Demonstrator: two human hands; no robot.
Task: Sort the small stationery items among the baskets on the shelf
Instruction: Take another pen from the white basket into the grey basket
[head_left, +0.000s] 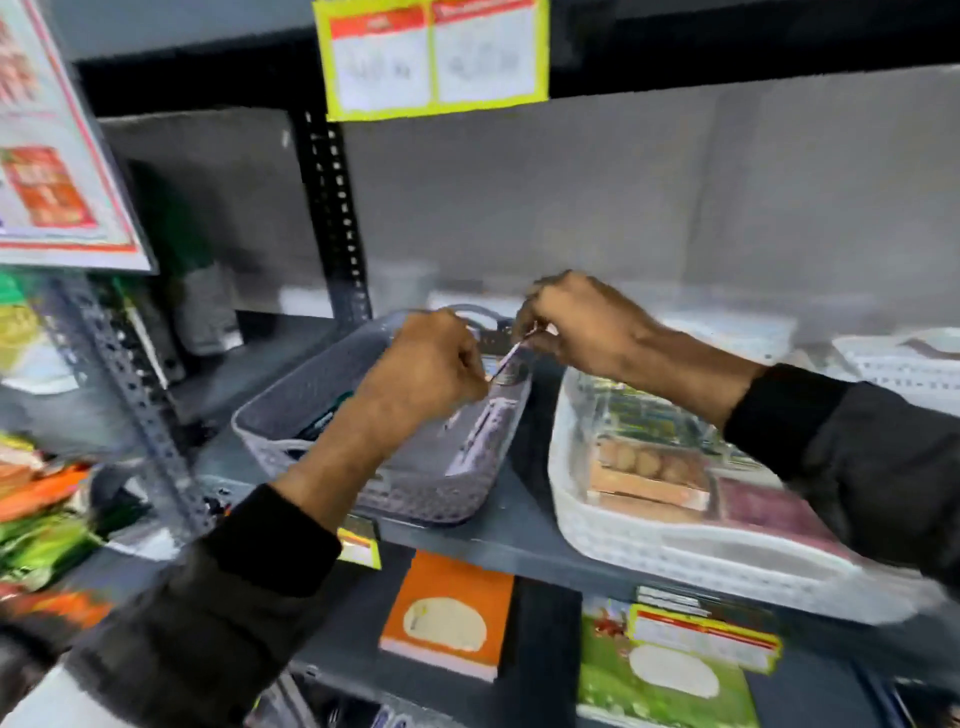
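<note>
A grey woven basket (311, 384) sits on the dark shelf (519, 525), holding a few dark pens and a small packet. Over its far right corner both hands grip one thin flat packet (511, 361). My left hand (426, 369) is closed on the packet's lower end. My right hand (582, 325) pinches its upper end. A white basket (649, 545) to the right holds packaged stationery sets. The picture is blurred by motion.
A perforated steel upright (335, 208) stands behind the grey basket. A yellow price label (431, 57) hangs from the shelf above. Another white basket (904, 364) sits far right. Orange and green notebooks (447, 613) lie on the lower shelf. Colourful goods fill the left rack.
</note>
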